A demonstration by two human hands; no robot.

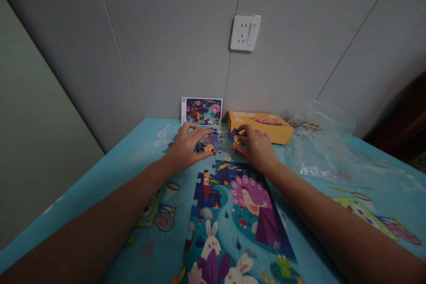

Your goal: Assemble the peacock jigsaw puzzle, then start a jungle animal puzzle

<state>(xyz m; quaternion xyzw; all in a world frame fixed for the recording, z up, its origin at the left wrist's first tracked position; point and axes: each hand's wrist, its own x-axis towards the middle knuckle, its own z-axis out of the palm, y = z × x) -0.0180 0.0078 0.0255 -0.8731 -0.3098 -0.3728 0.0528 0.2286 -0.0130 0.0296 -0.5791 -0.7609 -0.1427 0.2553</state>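
Note:
A partly joined jigsaw puzzle (239,217) with a peacock and rabbits lies on the blue printed table cover (109,182). Loose puzzle pieces (218,140) are heaped beyond it. My left hand (186,146) rests on the heap, fingers curled, its thumb and fingertips on a small orange piece (210,148). My right hand (256,146) is beside it, fingers bent round a yellow and blue piece (240,136).
A puzzle picture card (201,111) leans on the grey wall. An orange box (262,126) lies behind my right hand. A crumpled clear plastic bag (326,146) lies at the right. A white wall socket (245,32) is above.

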